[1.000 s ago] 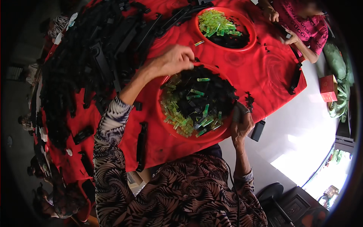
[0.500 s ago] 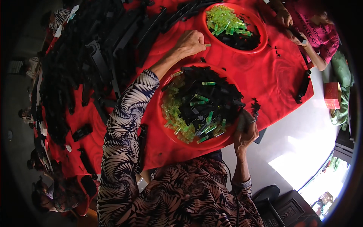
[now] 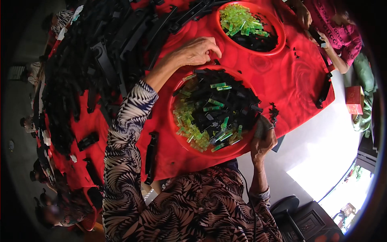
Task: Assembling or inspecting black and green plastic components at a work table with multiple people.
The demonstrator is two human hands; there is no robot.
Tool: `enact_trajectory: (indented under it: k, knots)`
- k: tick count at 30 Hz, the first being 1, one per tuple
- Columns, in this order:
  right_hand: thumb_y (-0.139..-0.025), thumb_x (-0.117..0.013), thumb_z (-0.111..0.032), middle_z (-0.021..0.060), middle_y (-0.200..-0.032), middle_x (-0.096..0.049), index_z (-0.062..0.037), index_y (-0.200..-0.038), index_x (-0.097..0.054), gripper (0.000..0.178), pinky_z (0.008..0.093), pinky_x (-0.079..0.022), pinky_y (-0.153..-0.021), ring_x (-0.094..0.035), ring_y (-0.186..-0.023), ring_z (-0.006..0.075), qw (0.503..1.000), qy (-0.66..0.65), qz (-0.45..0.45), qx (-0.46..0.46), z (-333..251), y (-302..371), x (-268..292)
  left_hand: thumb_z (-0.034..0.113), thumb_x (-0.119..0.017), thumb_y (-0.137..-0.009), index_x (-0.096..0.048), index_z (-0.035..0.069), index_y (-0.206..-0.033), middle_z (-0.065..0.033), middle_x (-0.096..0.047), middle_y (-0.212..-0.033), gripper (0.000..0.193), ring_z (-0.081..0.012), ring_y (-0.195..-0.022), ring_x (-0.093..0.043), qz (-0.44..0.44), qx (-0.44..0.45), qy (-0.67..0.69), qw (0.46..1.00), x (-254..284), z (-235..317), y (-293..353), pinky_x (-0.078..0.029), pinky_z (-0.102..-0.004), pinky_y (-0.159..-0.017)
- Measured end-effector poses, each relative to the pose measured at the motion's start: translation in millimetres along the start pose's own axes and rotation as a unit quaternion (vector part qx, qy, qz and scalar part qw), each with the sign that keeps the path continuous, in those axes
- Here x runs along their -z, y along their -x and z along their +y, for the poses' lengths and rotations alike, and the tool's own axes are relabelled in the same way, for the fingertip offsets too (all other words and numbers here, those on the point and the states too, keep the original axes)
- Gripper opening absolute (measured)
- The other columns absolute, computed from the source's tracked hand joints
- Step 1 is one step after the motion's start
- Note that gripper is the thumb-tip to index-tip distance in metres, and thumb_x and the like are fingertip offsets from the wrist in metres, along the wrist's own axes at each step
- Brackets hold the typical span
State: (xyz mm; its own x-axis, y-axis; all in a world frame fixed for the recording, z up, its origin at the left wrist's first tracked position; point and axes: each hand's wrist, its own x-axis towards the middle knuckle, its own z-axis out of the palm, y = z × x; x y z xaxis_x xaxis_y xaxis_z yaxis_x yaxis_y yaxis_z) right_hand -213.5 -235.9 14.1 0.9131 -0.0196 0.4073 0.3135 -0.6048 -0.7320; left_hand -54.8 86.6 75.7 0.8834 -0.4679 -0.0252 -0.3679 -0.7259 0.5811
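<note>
A red basin [image 3: 238, 154] in front of me holds black plastic pieces [image 3: 229, 103] and clear yellow-green spirit-level vials [image 3: 189, 125]. Several vials lie scattered on the black pieces, one green vial [image 3: 218, 85] near the upper middle. My left hand [image 3: 195, 52] hovers just beyond the basin's far left rim, fingers loosely bent and apart, with nothing visible in them. At the right rim, my right hand [image 3: 263, 144] is closed against the basin's edge. Something grey and cloth-like [image 3: 263, 126] covers its fingers, so its exact hold is partly hidden.
Long black plastic bodies [image 3: 107, 64] pile up on the red tablecloth [image 3: 290, 88] to the left. A second red basin [image 3: 278, 50] with vials and black pieces stands farther off. A co-worker's hands [image 3: 320, 38] hold a black part at upper right. Black crumbs [image 3: 273, 113] lie beside my basin.
The small green vial in my left hand has been let go, and another vial now lies on the black pieces. That hand has drawn back left and its fingers have loosened. My right hand stays at the rim.
</note>
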Motion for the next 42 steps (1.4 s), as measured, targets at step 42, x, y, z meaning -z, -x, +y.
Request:
enact_trajectory:
  k: [42]
  knots:
    - [-0.084,-0.05,0.005,0.0204,-0.095,-0.07,0.0012,-0.115,-0.062,0.033,0.0332,-0.053,-0.073,-0.071,-0.082,0.0258,0.995,-0.027,-0.022,-0.098,-18,7,5,-0.003,-0.063,-0.074,-0.044,0.0,-0.066,-0.0093,-0.052,-0.063,0.02,-0.0202,-0.061,-0.059,0.013,-0.031,-0.023,0.999,-26,2,5,-0.044,-0.0389,-0.055]
